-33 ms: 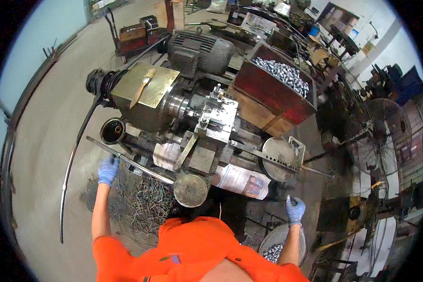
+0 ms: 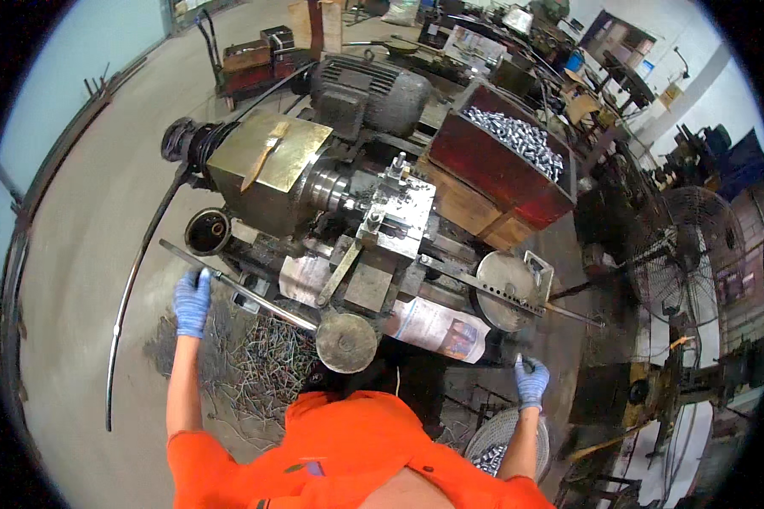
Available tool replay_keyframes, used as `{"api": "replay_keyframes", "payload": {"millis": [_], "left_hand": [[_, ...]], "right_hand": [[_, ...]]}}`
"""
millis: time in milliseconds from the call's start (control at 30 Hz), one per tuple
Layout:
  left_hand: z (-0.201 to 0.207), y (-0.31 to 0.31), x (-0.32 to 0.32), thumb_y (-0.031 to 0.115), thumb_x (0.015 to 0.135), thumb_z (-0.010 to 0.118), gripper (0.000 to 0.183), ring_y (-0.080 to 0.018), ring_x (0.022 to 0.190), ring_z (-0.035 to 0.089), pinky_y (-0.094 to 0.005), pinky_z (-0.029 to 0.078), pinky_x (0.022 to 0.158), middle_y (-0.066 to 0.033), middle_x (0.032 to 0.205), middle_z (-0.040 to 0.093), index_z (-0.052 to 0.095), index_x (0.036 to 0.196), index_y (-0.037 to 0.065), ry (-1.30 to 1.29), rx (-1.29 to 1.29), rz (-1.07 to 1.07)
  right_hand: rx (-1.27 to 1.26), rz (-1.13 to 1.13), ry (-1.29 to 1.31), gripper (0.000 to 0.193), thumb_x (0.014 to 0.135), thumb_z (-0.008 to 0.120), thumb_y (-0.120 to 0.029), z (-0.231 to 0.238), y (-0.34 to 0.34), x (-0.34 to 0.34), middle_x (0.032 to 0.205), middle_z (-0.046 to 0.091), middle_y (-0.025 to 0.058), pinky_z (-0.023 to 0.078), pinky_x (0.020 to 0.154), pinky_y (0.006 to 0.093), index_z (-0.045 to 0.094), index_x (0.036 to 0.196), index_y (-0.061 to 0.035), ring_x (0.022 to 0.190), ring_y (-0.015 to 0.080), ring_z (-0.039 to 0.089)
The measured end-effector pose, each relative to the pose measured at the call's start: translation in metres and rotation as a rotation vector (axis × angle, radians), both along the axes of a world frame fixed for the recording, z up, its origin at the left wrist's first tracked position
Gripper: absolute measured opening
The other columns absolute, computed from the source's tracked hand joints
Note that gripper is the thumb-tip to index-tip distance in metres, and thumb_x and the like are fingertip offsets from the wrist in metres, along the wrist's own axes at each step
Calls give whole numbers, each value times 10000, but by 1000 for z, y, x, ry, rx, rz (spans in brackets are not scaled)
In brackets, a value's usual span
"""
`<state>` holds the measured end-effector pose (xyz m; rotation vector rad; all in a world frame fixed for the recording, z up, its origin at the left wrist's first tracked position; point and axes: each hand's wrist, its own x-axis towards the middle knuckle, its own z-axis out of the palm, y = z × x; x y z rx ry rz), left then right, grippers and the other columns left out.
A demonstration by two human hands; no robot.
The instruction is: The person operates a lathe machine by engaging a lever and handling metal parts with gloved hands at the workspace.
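Both my hands wear blue knit gloves. My left hand (image 2: 192,304) is just below the upper end of a long metal lever (image 2: 255,295), fingers upright and slightly apart, apparently not wrapped around it. My right hand (image 2: 531,383) is held up at the right, above a round basket (image 2: 545,433) of small metal parts. Its fingers are curled toward the thumb; whatever is between them is too small to make out. Ahead of me stands a lathe with a chuck (image 2: 329,188) and a bright tool slide (image 2: 406,216). The lever ends at a round metal knob (image 2: 346,343).
A red bin (image 2: 492,174) full of shiny metal sleeves sits behind the slide on wood. A brush (image 2: 263,157) lies on the headstock cover. Metal shavings (image 2: 267,365) cover the floor at left. A motor (image 2: 369,93) and a fan (image 2: 688,237) stand farther off.
My left hand has shifted slightly up and left beside the lever, with its fingers now more upright. The right hand stays almost in place. The whole view has moved a little.
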<state>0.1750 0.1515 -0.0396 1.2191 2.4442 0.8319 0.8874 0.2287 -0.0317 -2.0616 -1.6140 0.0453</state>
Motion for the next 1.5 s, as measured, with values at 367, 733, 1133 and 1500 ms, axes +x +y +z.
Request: {"api": "replay_keyframes", "payload": {"millis": [367, 733, 1133, 1500], "left_hand": [[39, 154, 141, 316, 843, 506, 342, -305, 713, 647, -431, 486, 628, -128, 764, 659, 534, 1107, 101, 554, -201, -490], [63, 52, 107, 281, 827, 529, 207, -305, 700, 632, -437, 476, 641, -136, 722, 638, 619, 932, 127, 371, 1, -441], [57, 129, 154, 306, 819, 546, 409, -286, 665, 635, -427, 477, 603, -107, 689, 637, 522, 1205, 172, 500, -44, -624], [99, 68, 141, 391, 837, 560, 354, -304, 644, 629, -414, 481, 614, -98, 664, 636, 627, 1063, 127, 140, 279, -471]], "right_hand": [[-19, 140, 88, 291, 720, 750, -268, 12, 2, -38, 721, 673, 147, 500, 624, 307, 683, 764, 11, 627, 197, 639], [-124, 61, 79, 291, 704, 752, -280, -22, 0, -21, 727, 669, 149, 502, 679, 324, 682, 752, -2, 652, 231, 647], [34, 450, 125, 208, 729, 721, -213, 50, 34, -115, 689, 649, 130, 482, 624, 320, 670, 746, -12, 590, 214, 607], [97, 453, 118, 153, 704, 742, -164, 51, 13, -108, 667, 627, 96, 468, 613, 319, 660, 732, -37, 607, 209, 587]]}}
